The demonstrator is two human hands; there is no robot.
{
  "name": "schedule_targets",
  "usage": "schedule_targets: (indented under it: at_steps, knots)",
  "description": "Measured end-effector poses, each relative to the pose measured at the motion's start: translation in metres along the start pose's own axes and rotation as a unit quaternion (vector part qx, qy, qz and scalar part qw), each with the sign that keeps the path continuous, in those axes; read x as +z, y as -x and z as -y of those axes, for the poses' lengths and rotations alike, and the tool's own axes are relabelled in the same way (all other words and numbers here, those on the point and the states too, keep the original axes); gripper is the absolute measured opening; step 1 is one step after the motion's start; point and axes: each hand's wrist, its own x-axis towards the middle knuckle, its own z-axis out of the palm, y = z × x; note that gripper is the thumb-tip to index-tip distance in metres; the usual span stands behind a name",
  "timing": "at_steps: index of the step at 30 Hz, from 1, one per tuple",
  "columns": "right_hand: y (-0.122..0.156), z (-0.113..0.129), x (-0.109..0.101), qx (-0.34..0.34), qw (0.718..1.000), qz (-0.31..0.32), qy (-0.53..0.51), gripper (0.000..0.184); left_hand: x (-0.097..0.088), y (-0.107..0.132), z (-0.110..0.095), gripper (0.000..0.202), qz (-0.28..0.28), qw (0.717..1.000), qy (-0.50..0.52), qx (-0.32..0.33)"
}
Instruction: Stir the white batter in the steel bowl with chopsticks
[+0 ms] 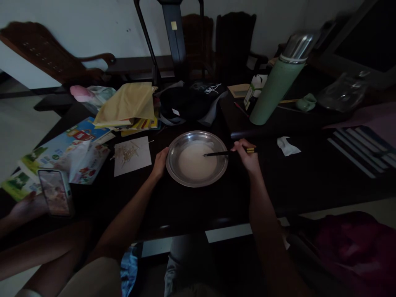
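A round, shallow metal basin (185, 181) stands on the dark table, with a pale, cloudy liquid (198, 163) covering its bottom. My left hand (160, 162) grips the basin's left rim; some of its fingers are hidden by the rim. Black chopsticks with gold bands (218, 153) are pinched in my right hand (246, 156), just right of the basin. They reach over the right rim, and their tips are at the liquid near the middle. Left of my left hand lies a white paper sheet (133, 163) with a heap of thin cotton swabs (127, 152).
At far left another person's hand (27, 206) is by a phone (55, 193). Colourful packaging (66, 144), yellow envelopes (126, 103) and a black bag (185, 103) lie behind. On the right are a green thermos (276, 90), crumpled tissue (288, 146) and notebooks (361, 148).
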Motion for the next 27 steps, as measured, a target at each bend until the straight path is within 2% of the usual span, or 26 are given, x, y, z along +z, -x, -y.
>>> schedule_targets:
  at_steps: [2,3,7,9,12,14,16,19,21,23,25,27]
  knots:
    - [0.001,0.001,-0.006,0.025,0.999,-0.018,-0.026,0.05,0.0,0.0,0.0,0.039,0.001,1.0,0.002,0.0]
    - [0.002,0.002,-0.006,0.033,0.999,-0.008,-0.036,0.051,0.0,0.0,0.0,0.039,-0.001,1.0,0.002,0.0]
    - [0.003,0.007,0.005,0.011,0.996,0.082,-0.029,0.048,0.001,-0.001,0.0,0.039,-0.006,1.0,0.003,-0.002]
    - [0.002,0.007,0.011,-0.011,0.995,0.095,-0.009,0.047,0.002,-0.001,0.0,0.039,-0.007,1.0,0.004,-0.004]
    - [0.0,0.003,0.008,-0.017,0.999,0.046,0.017,0.046,0.002,0.0,-0.002,0.039,-0.009,1.0,0.008,-0.008]
    - [0.0,0.001,0.001,0.004,1.0,-0.006,0.01,0.049,0.002,0.001,-0.003,0.039,-0.007,1.0,0.009,-0.01]
    - [0.001,0.0,-0.005,0.03,0.999,-0.029,-0.016,0.051,0.002,0.001,-0.004,0.039,-0.005,1.0,0.008,-0.011]
    - [0.004,0.003,-0.002,0.031,0.998,0.024,-0.044,0.05,0.002,0.001,-0.004,0.038,-0.004,1.0,0.008,-0.006]
    - [0.004,0.005,0.005,0.009,0.997,0.072,-0.037,0.046,0.002,0.0,-0.003,0.038,-0.009,1.0,0.009,-0.004]
    - [0.002,0.005,0.01,-0.013,0.995,0.094,-0.016,0.043,0.002,0.0,-0.002,0.038,-0.015,1.0,0.008,-0.004]
    - [0.0,0.003,0.009,-0.025,0.997,0.077,0.008,0.042,0.002,0.0,-0.002,0.037,-0.015,1.0,0.005,-0.002]
    - [-0.001,0.002,0.004,-0.017,0.999,0.028,0.014,0.044,0.002,0.0,-0.003,0.037,-0.011,1.0,0.003,-0.003]
